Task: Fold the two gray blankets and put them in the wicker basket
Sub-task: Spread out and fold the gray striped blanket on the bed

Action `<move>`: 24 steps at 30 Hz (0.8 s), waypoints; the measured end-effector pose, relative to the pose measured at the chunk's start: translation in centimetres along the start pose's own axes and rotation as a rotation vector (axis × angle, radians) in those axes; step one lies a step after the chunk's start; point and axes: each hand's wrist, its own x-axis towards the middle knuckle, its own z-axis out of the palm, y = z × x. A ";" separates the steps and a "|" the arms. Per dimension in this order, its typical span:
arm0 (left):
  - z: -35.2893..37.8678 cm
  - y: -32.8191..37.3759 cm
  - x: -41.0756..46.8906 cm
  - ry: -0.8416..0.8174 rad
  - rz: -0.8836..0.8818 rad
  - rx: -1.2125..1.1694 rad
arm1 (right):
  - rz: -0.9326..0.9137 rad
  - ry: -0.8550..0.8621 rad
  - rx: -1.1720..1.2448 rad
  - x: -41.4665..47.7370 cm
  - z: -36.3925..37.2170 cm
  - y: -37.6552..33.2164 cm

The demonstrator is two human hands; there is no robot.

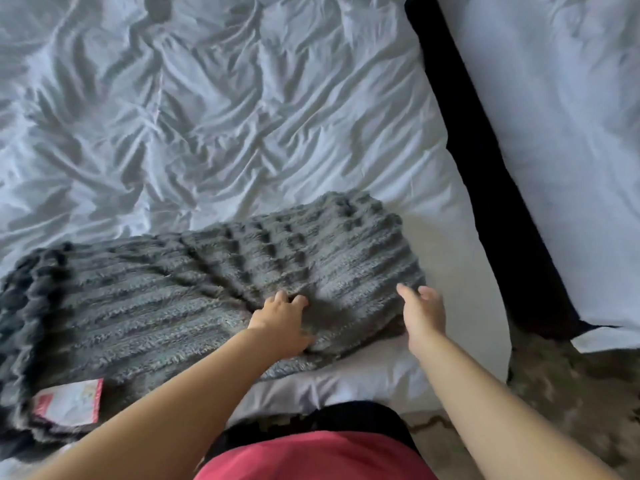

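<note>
A gray blanket (194,292), ribbed and shaggy, is seen laid in a folded band on the bed (242,116), stretching from 9 o'clock in the view to a little right of centre. Its right end is spread flat on the wrinkled white sheet, while its left end is heaped in darker folds at the edge of the view. A white label (67,401) with a pink border is sewn on near the blanket's 7 o'clock corner.

The left hand (284,320) is set on the blanket right of its middle; its fingers (282,296) are curled down into the pile and a bunch of cloth is grasped, with creases radiating from the spot towards 12 o'clock. The right hand (422,306) is held at the blanket's 3 o'clock edge with its fingers (429,293) released and spread; whether the cloth is touched there cannot be told.

At 1 o'clock a dark gap (485,161) is seen between the bed and a second white bedding surface (561,116). A mottled carpet (554,393) is shown at 4 o'clock, and a red garment (311,459) at 6 o'clock
</note>
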 end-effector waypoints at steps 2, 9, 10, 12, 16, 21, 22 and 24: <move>1.4 0.5 0.1 -0.029 -0.042 0.046 | -0.113 0.050 -0.115 2.4 -0.3 -2.0; 1.9 -0.2 0.2 -0.093 -0.186 -0.115 | -0.168 -0.508 -0.490 4.5 -0.1 -7.8; 1.2 0.1 0.4 -0.034 -0.198 -0.196 | -0.260 -0.573 -0.345 3.9 -0.5 -8.9; -0.3 0.8 1.1 0.246 -0.244 -0.332 | -0.364 -0.621 0.077 2.8 -1.9 -10.3; -1.0 2.2 1.6 0.389 -0.325 -0.224 | -0.055 -0.250 0.072 3.7 -4.2 -6.3; 0.7 2.2 0.5 -0.076 -0.265 -0.076 | 0.346 -0.687 -0.475 5.0 -5.4 -0.3; 0.4 2.2 0.1 -0.091 -0.257 -0.049 | 0.331 -0.719 -0.490 5.5 -5.4 -0.6; -0.6 2.3 -0.2 -0.133 -0.226 0.044 | 0.297 -0.776 -0.424 6.8 -4.8 -2.0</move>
